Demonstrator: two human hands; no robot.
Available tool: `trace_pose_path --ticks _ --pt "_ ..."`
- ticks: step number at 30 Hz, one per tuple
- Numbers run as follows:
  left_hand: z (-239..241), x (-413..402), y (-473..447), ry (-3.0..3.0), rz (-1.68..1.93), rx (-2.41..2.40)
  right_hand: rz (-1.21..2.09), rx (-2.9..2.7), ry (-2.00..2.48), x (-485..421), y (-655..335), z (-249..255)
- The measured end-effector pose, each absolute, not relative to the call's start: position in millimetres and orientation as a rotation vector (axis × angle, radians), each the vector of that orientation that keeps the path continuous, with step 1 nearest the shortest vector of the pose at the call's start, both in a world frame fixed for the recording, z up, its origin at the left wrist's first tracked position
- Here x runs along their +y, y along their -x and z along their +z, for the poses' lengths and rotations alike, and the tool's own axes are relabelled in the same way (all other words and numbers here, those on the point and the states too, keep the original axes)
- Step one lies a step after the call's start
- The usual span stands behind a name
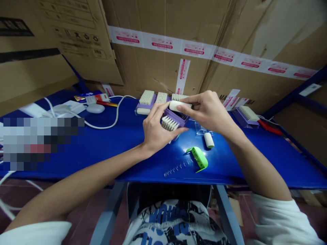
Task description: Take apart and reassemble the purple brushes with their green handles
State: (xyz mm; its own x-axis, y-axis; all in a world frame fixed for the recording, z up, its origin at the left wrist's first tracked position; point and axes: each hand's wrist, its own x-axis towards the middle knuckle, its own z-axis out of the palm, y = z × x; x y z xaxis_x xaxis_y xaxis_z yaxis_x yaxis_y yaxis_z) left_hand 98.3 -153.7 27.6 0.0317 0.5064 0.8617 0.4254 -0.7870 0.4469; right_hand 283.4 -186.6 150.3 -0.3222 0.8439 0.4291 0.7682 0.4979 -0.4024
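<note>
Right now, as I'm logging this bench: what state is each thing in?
left hand, gripping purple brush
right hand, pinching white cylinder against that brush
second white cylinder, lying loose on the blue table
green part, lying loose
spring, lying loose, unattached
back brushes, bristles up

Glossy blue plastic table (107,146), matt cardboard boxes (153,64)

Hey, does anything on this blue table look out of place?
A thin spring lies loose near the front edge of the table, beside a green plastic piece and a white roller, apart from the purple brushes lined up at the back. Nothing looks spilled or broken.
</note>
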Motion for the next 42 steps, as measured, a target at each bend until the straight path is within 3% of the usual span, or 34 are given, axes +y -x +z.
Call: trace_pose_path --ticks 10,16,28,34,42 --pt "25 -148 -98 -2.098 1.855 1.115 -0.034 -2.004 1.393 -179 -258 126" --pt "21 -145 -99 -2.069 1.862 1.16 0.033 -1.948 1.242 -176 -255 111" --pt "20 -144 -107 -2.036 1.952 1.206 0.037 -1.933 1.365 -182 -249 107" --pt "15 -135 -100 -2.096 1.868 1.128 0.208 -1.963 1.203 -179 -263 105" --pt "80 -124 -58 -2.512 1.502 0.537 0.319 -2.1 1.123 -174 -282 103"
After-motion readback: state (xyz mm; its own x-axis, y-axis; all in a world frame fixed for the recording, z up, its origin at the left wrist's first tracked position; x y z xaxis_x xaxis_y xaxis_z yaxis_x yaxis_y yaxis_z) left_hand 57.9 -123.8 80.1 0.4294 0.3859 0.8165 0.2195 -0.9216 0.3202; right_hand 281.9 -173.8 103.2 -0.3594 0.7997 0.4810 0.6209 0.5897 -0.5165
